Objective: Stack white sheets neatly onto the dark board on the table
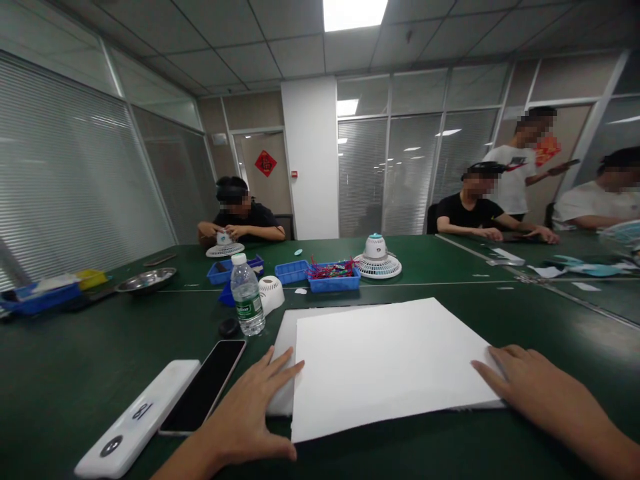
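A blank white sheet of paper (pixel 380 367) lies in front of me on top of a flat pale grey object (pixel 285 333). Only edges of that object show, at the left and along the near right side. My left hand (pixel 250 407) is at the sheet's left edge with fingers spread and thumb apart, a fingertip touching the paper. At the right edge, my right hand (pixel 535 380) rests with its fingers stretched out and its thumb tip over the paper. A dark-screened phone (pixel 205 387) and a white oblong device (pixel 137 420) lie left of my left hand.
A water bottle (pixel 247 297) stands behind my left hand beside a white plastic housing (pixel 271 295). Farther back are a blue bin of wired parts (pixel 334 279), a white fan part (pixel 379 260) and a metal dish (pixel 147 281). Several people are around the green table (pixel 565 340).
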The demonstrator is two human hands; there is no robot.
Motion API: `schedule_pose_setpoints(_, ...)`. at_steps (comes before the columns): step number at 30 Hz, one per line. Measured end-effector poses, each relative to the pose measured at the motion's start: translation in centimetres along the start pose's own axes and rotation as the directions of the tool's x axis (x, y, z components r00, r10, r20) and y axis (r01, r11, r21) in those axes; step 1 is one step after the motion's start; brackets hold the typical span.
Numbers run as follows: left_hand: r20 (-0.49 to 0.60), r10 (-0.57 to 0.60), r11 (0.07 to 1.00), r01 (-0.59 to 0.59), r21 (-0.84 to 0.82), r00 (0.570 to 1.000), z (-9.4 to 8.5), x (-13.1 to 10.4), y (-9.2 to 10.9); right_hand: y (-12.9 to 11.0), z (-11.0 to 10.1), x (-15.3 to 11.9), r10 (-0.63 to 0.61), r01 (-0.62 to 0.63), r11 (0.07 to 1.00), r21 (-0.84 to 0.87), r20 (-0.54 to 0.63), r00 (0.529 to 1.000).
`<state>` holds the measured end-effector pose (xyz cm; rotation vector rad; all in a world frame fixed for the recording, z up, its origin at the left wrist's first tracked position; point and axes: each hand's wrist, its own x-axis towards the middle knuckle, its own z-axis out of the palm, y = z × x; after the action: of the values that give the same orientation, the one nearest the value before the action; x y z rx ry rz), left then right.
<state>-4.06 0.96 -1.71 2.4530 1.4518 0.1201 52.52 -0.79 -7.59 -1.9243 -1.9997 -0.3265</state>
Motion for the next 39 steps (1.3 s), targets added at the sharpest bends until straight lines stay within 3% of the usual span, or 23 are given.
schedule_pose_setpoints(5,-0.002,0.003,1.0,-0.003,0.0,1.0,-0.3,-0.3,0.1,-3.2,-0.5,-1.0,0.066,-0.06,0.994,-0.087,0.065,0.996)
schedule_pose_setpoints(11,-0.073,-0.007,0.999,0.01,0.041,0.997,0.2,0.0,0.0,-5.1,-0.6,-1.2,-0.007,0.017,0.985,-0.173,0.056,0.998)
schedule_pose_setpoints(14,-0.069,-0.022,0.999,0.025,0.047,0.997,0.3,0.3,-0.1,-5.2,-1.2,-1.0,0.005,0.008,0.983,-0.183,0.074,0.997)
schedule_pose_setpoints(23,-0.089,-0.06,0.998,0.063,0.026,0.994,0.3,0.5,0.1,-5.7,-3.1,-0.1,0.187,-0.186,0.982,-0.024,0.218,0.958)
schedule_pose_setpoints(29,-0.077,-0.08,0.996,0.083,0.033,0.994,0.6,0.3,0.6,-4.5,-1.9,0.3,0.252,-0.255,0.967,-0.004,0.165,0.954)
schedule_pose_setpoints(31,-0.045,-0.08,0.997,0.081,0.019,0.996,0.7,0.2,0.6,-4.0,-1.3,0.4,0.279,-0.3,0.951,0.078,0.203,0.938)
schedule_pose_setpoints(34,-0.001,-0.062,0.998,0.062,0.016,0.998,0.8,0.2,0.4,-3.6,-0.7,0.5,0.314,-0.405,0.855,0.324,0.298,0.902)
schedule_pose_setpoints(37,-0.004,-0.037,0.999,0.037,0.02,0.999,1.0,0.1,0.2,-3.5,-0.9,0.8,0.377,-0.508,0.641,0.575,0.34,0.861)
schedule_pose_setpoints(39,-0.01,-0.021,0.999,0.022,0.028,1.0,1.1,0.0,0.0,-3.6,-1.3,1.0,0.416,-0.537,0.537,0.651,0.35,0.84)
